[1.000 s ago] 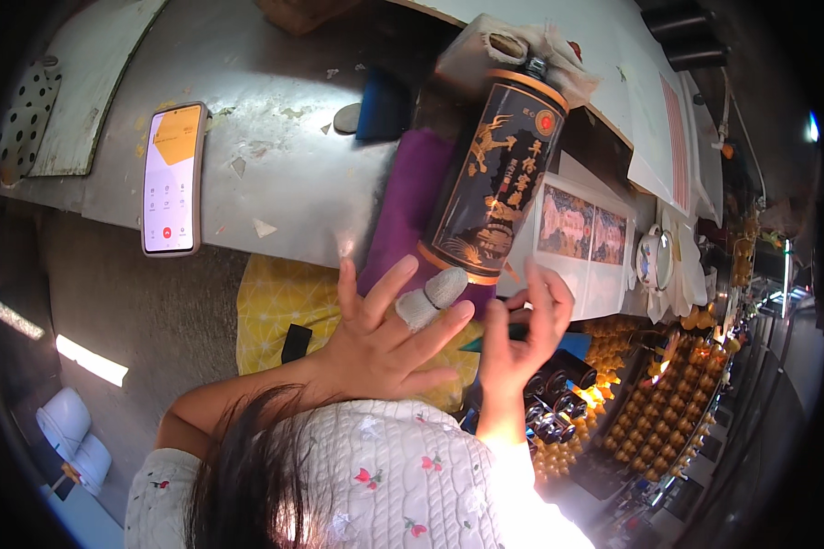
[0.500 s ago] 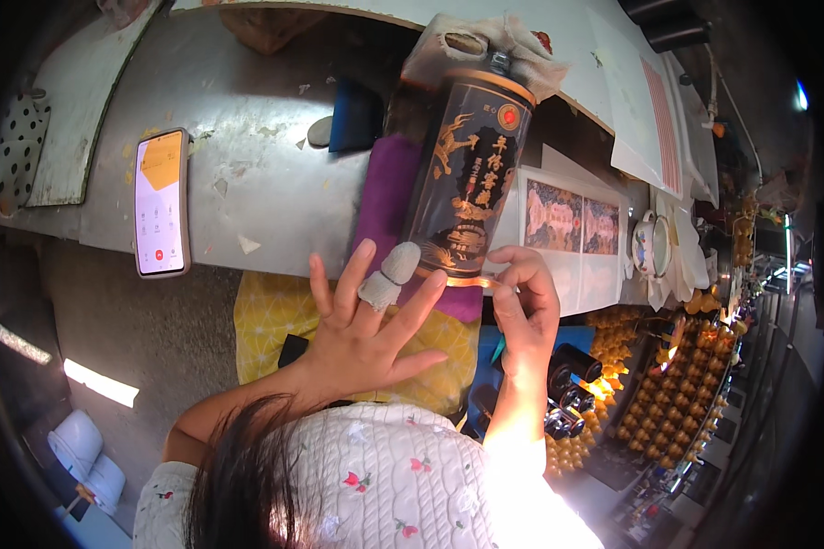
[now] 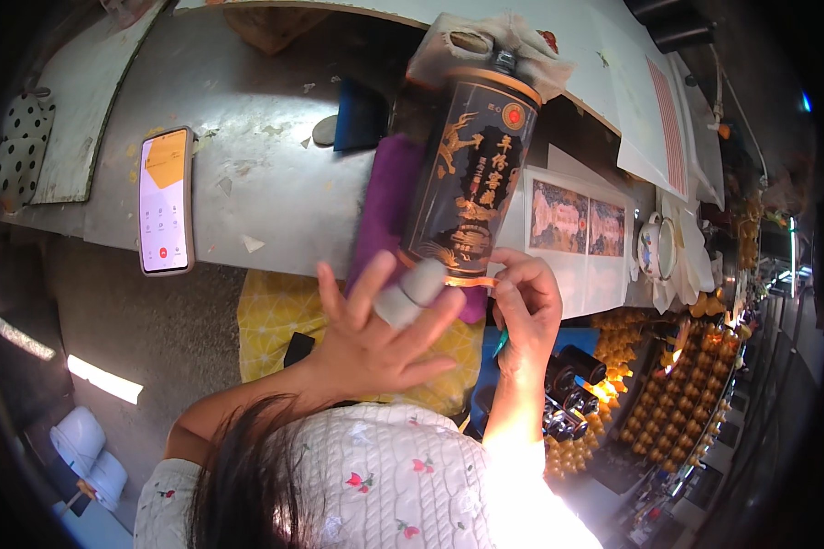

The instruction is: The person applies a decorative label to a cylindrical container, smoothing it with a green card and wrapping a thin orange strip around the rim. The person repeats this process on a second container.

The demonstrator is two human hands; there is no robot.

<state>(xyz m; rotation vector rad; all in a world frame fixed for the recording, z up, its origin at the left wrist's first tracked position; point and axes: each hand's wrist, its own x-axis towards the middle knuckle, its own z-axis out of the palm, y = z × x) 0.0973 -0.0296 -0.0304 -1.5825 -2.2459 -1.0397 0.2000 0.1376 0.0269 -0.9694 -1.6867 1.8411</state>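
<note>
A black cylinder (image 3: 476, 165) with gold decoration and gold rims lies lengthwise, pointing away from me, beside a purple cloth (image 3: 375, 206). At its near rim, my right hand (image 3: 529, 316) pinches the end of a thin gold-coloured strip (image 3: 476, 282) between thumb and forefinger. Something narrow and green (image 3: 501, 343) shows under that hand; its kind is unclear. My left hand (image 3: 366, 343) has its fingers spread and holds nothing. A grey-white fabric wrap (image 3: 421, 282) covers one of its fingers, blurred by motion close to the cylinder's near end.
A phone (image 3: 167, 206) lies on the metal table at left. Bunched pale cloth (image 3: 439, 55) sits at the cylinder's far end. To the right are a sheet with printed labels (image 3: 558, 218) and an enamel cup (image 3: 652, 247). Several rows of gold pieces (image 3: 677, 393) stand beyond.
My left hand has shifted a little to the right, its wrapped finger now nearer the cylinder's near rim. The right hand keeps its pinch on the strip with hardly any movement.
</note>
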